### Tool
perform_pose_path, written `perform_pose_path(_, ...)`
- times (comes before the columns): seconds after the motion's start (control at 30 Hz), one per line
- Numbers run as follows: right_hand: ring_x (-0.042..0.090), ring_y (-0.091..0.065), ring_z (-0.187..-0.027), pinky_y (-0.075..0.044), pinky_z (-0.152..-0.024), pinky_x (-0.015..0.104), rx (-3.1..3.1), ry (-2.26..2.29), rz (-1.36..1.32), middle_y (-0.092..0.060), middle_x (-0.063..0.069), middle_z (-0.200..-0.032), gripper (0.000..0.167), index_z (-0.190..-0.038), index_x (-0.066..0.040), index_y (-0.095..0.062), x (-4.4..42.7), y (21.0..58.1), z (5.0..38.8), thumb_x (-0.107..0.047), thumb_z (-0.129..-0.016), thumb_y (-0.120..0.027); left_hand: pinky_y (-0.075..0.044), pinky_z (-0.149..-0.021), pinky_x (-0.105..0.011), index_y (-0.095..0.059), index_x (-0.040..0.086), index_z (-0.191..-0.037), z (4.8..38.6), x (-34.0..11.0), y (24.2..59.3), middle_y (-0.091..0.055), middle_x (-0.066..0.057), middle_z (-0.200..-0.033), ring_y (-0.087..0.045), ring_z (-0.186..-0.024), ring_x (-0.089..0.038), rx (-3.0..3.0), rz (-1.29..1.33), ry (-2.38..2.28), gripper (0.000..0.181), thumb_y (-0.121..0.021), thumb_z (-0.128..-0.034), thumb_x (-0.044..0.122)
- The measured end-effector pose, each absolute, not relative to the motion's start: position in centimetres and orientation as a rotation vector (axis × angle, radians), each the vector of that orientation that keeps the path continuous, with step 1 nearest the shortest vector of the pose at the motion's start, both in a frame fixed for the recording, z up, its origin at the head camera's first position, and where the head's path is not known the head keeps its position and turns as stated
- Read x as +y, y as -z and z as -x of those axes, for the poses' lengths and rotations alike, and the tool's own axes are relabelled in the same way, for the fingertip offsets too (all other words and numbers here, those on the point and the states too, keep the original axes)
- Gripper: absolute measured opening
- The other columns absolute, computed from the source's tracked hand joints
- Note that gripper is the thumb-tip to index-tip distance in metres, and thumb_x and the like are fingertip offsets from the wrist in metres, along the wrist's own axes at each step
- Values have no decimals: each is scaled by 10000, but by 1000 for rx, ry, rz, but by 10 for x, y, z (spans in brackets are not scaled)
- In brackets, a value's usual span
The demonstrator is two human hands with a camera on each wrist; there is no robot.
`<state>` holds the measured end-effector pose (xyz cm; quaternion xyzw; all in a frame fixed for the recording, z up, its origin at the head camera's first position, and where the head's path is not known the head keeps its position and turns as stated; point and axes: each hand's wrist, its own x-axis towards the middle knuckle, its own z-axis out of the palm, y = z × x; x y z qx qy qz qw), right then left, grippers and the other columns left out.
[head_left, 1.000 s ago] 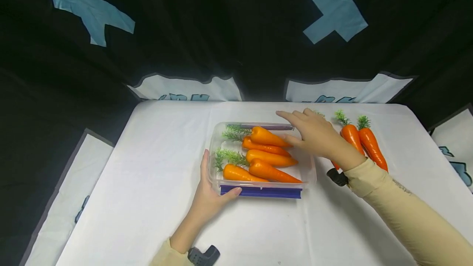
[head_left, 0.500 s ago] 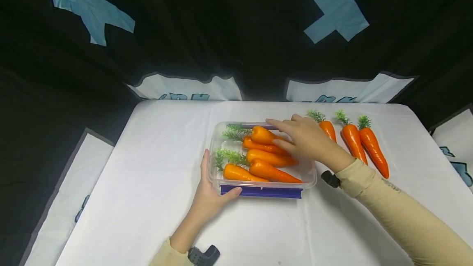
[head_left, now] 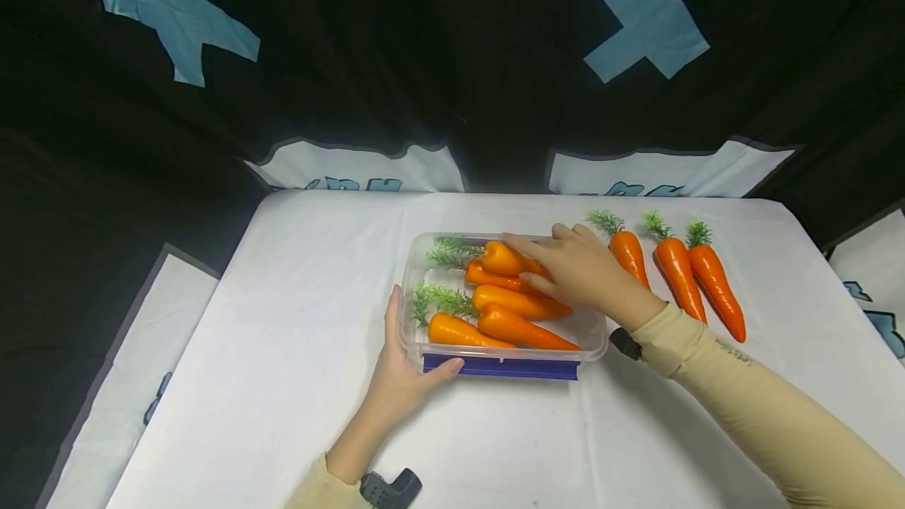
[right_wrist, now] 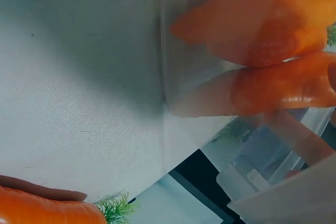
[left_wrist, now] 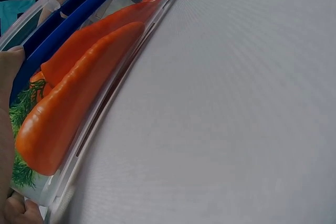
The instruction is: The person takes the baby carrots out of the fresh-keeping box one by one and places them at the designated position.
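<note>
A clear plastic container [head_left: 594, 328] with blue latches [head_left: 502, 368] stands on the white table, several orange toy carrots [head_left: 519, 302] with green tops lying inside. My left hand [head_left: 399, 383] grips its front left corner, the thumb on the front latch and the fingers along the left side. My right hand [head_left: 583, 269] reaches over the container's back right part. Its index finger extends over the rearmost carrot [head_left: 500, 258], while the thumb touches the carrots near it. Some fingers and the carrots' right ends are hidden under this hand.
Three redder carrots [head_left: 679, 277] lie side by side on the white tablecloth [head_left: 283, 297], right of the container. Dark cloth [head_left: 424, 85] hangs behind the table's far edge.
My right hand has moved left and slightly down over the rear carrots, uncovering the leftmost carrot on the table. The left hand and the container have stayed in place.
</note>
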<state>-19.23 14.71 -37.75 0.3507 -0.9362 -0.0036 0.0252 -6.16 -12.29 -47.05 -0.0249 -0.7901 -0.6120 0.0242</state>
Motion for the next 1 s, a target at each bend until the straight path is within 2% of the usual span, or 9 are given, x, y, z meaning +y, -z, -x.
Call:
perform_pose_path(0.1,227,-481,-851,-385,-738,330,-2883,55,-1111,-745,-27,-1071,663,-1541,-363,-343,147,378,192,-493,-949,-612,-199,-1211,-576,82,476,-1547,62,-122,470,-22,-50,-1682,-208,-1519,-321,-2450,73,1891,1283,-889,-731,279)
perform_pose_path(0.17,229,-485,-864,-379,-749,335,-2865,78,-1126,-742,-16,-1111,665,-1543,-352,-345,147,379,191,-496,-950,-610,-201,-1212,-570,83,478,-1546,62,-122,469,-24,-52,-1682,-212,-1518,-319,-2452,73,1890,1284,-889,-731,279)
perform_pose_path(0.3,233,-506,-866,-395,-755,343,-2817,102,-1137,-741,-5,-1060,675,-1544,-341,-346,145,381,190,-481,-945,-623,-201,-1217,-558,79,441,-1561,62,-122,469,-29,-60,-1682,-214,-1518,-314,-2451,78,1891,1286,-888,-732,271)
perform_pose_path(0.5,287,-618,-898,-515,-843,416,-2776,90,-1154,-743,31,-1022,717,-1561,-363,-281,138,384,190,-465,-945,-633,-199,-1215,-570,75,326,-1591,62,-122,469,-35,-67,-1681,-212,-1519,-320,-2445,82,1896,1292,-888,-733,258)
perform_pose_path(0.63,324,-658,-905,-563,-834,450,-2747,132,-1154,-752,51,-998,731,-1563,-370,-265,134,387,192,-462,-942,-639,-194,-1218,-564,84,412,-1571,62,-122,470,-22,-47,-1682,-206,-1522,-309,-2439,79,1922,1285,-885,-740,262)
perform_pose_path(0.73,318,-651,-886,-581,-808,438,-2744,172,-1149,-753,57,-997,742,-1565,-369,-256,133,389,194,-354,-948,-667,-199,-1214,-571,87,474,-1548,62,-122,470,-29,-42,-1682,-221,-1517,-312,-2440,80,1920,1280,-884,-741,269)
perform_pose_path(0.87,323,-647,-911,-583,-834,464,-2763,181,-1153,-749,50,-1048,822,-1570,-366,-227,134,391,196,-170,-926,-701,-201,-1210,-582,88,479,-1545,62,-123,471,-37,-43,-1681,-225,-1515,-315,-2445,80,1905,1275,-883,-742,281)
perform_pose_path(1.0,318,-640,-911,-573,-850,470,-2762,175,-1165,-746,16,-1086,864,-1573,-364,-208,136,393,197,-123,-912,-710,-207,-1208,-581,89,477,-1546,62,-123,472,-47,-44,-1681,-237,-1511,-314,-2445,78,1911,1273,-881,-745,278)
